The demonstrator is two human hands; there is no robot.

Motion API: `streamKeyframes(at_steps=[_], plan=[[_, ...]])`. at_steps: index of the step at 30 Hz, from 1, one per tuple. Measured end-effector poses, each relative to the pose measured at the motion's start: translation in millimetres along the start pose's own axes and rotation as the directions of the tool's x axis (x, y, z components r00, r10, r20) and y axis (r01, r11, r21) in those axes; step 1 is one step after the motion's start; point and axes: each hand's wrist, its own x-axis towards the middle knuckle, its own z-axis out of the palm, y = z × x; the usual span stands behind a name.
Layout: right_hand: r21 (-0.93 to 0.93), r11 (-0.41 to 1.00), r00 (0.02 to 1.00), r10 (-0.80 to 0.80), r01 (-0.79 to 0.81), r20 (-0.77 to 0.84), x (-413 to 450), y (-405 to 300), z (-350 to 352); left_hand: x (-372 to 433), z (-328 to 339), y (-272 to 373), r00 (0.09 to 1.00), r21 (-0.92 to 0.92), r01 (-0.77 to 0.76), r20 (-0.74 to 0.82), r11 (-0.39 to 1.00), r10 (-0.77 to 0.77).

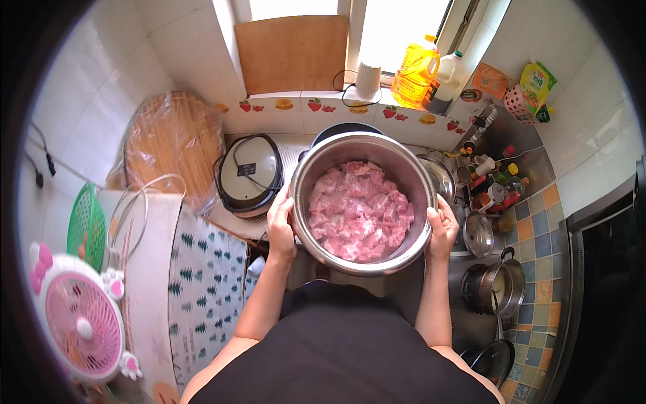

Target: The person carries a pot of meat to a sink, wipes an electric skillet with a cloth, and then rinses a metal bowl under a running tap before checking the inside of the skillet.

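Observation:
A large stainless steel pot (364, 267) is held up before my body, tilted so that its inside faces the camera. Cut pieces of raw pinkish meat (361, 212) cover its bottom. My left hand (282, 224) grips the pot's left side, the thumb at the rim. On the opposite side my right hand (442, 227) holds on in the same way. Behind the pot, a dark round pan (348, 128) shows only in part. To its left, a flat electric cooking appliance (251, 174) rests on the counter.
A plastic-wrapped wooden board (171, 146) leans at the left, near a green basket (87, 227) and a pink fan (83, 323). Oil bottles (416, 73) stand on the sill. Rightward are seasoning bottles (497, 187), a metal bowl (478, 233), a saucepan (507, 288) and a dark pan (492, 361).

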Motion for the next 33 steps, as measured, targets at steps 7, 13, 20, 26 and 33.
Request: streamKeyframes(at_steps=[7, 13, 20, 26, 33], plan=[[-0.040, 0.999, 0.998, -0.035, 0.037, 0.045, 79.2, 27.9, 25.3, 86.5, 5.3, -9.2, 1.000, 0.066, -0.008, 0.027, 0.998, 0.006], [-0.107, 0.993, 0.997, -0.036, 0.044, 0.069, 129.9, 61.8, 29.7, 131.9, -6.5, -39.2, 1.000, 0.076, 0.026, 0.010, 0.997, -0.027], [-0.100, 0.993, 0.990, 0.077, -0.066, 0.114, 163.1, 98.0, 23.7, 149.4, -11.8, -58.4, 0.996, 0.143, 0.083, -0.034, 0.986, -0.079], [-0.210, 0.973, 0.979, 0.132, -0.099, 0.152, 169.9, 124.1, 17.3, 154.2, -35.2, -91.1, 0.994, 0.225, 0.092, -0.085, 0.970, -0.074], [-0.338, 0.928, 0.968, 0.215, -0.161, 0.132, 165.5, 150.0, -1.1, 148.4, -65.6, -127.6, 0.983, 0.431, 0.168, -0.146, 0.887, -0.115]])
